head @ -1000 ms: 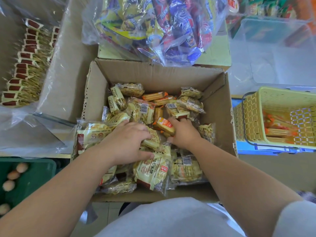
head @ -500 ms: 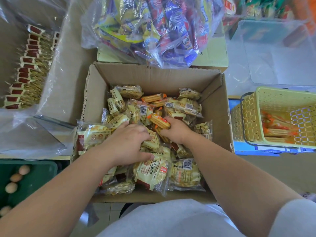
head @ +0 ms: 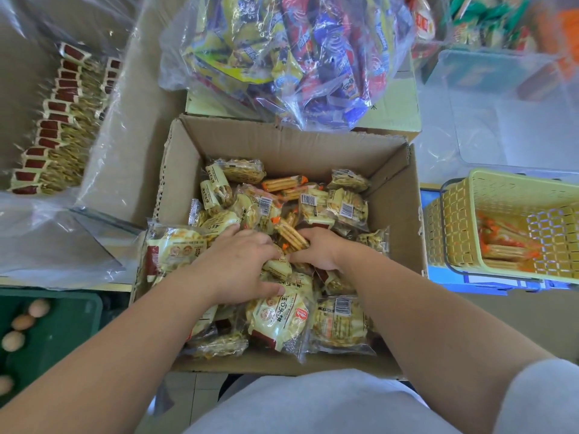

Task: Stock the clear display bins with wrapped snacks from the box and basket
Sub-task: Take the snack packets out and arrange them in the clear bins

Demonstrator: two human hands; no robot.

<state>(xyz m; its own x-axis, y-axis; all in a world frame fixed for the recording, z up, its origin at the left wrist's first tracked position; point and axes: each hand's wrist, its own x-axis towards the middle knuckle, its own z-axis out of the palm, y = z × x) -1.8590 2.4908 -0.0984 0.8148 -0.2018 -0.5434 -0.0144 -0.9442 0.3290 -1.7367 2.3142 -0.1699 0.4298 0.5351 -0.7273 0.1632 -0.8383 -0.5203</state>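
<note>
An open cardboard box [head: 394, 195] in front of me is full of wrapped snacks, mostly pale yellow cracker packs [head: 279, 317] and a few orange-ended biscuit packs [head: 279, 184]. Both hands are inside it. My right hand [head: 319, 250] grips an orange-ended biscuit pack [head: 291, 234] at the middle of the pile. My left hand [head: 241, 264] lies on the packs just to its left, fingers spread and partly dug in; what its fingertips hold is hidden. A yellow basket [head: 501, 195] at the right holds more orange biscuit packs [head: 504, 252]. A clear bin [head: 513, 98] stands behind it.
A big clear bag of blue and yellow snacks [head: 291, 54] lies on a closed carton behind the box. At the left a plastic-lined carton holds a row of red-labelled packs [head: 53, 126]. Several eggs [head: 22, 322] sit in a green crate at the lower left.
My right hand has slid left toward my left hand, and the orange-ended biscuit pack in it has tilted and moved along. My left hand has barely moved.
</note>
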